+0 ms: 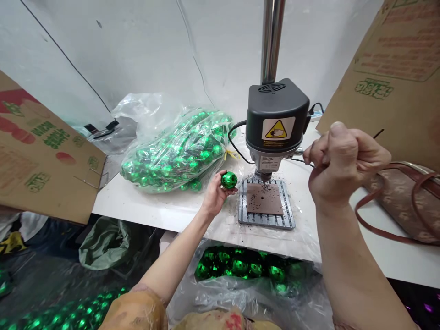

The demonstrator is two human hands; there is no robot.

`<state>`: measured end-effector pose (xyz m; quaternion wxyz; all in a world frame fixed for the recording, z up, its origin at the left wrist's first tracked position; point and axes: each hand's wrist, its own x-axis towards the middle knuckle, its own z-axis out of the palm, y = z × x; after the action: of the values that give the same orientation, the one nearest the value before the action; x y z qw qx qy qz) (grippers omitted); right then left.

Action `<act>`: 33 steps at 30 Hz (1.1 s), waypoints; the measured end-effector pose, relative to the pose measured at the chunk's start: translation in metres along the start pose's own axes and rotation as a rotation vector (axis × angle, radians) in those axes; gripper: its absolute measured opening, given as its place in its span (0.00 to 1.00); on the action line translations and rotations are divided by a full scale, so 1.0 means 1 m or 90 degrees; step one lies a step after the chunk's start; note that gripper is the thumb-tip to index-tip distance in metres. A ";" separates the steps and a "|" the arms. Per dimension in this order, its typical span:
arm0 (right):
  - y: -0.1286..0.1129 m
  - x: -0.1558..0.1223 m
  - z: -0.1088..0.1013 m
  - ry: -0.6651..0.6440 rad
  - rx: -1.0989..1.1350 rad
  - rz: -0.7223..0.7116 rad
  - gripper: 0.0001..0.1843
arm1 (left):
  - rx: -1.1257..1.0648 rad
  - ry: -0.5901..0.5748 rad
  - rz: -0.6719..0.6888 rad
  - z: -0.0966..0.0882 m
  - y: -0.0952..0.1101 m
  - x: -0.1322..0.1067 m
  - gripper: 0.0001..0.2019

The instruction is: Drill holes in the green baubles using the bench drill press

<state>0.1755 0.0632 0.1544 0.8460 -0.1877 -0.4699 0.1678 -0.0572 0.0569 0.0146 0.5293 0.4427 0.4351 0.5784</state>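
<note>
In my left hand is a shiny green mirror-tiled ball, gripped by the fingers just left of the drill press base. My right hand is closed in a fist around the feed lever of the drill press; the fist hides most of that lever. Under the drill chuck lies a brown square board with a small hole, sprinkled with dark shavings.
A clear bag full of green balls lies behind my left hand. More green balls sit in plastic below the table edge. Cardboard boxes flank the table. A patterned handbag rests at the right.
</note>
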 end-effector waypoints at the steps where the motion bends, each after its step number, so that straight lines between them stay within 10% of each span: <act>1: 0.000 0.000 0.000 0.000 0.000 -0.002 0.23 | -0.051 0.019 -0.018 0.003 0.001 0.000 0.27; 14: 0.001 -0.002 -0.001 -0.002 -0.031 -0.004 0.25 | -0.165 -0.024 -0.076 0.031 -0.013 0.006 0.26; 33: 0.004 -0.004 -0.004 -0.023 -0.082 -0.015 0.28 | 0.179 -0.115 0.093 0.058 -0.060 0.012 0.28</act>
<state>0.1760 0.0642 0.1475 0.8257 -0.2332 -0.4969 0.1301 0.0120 0.0747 -0.0295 0.4560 0.5928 0.4290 0.5066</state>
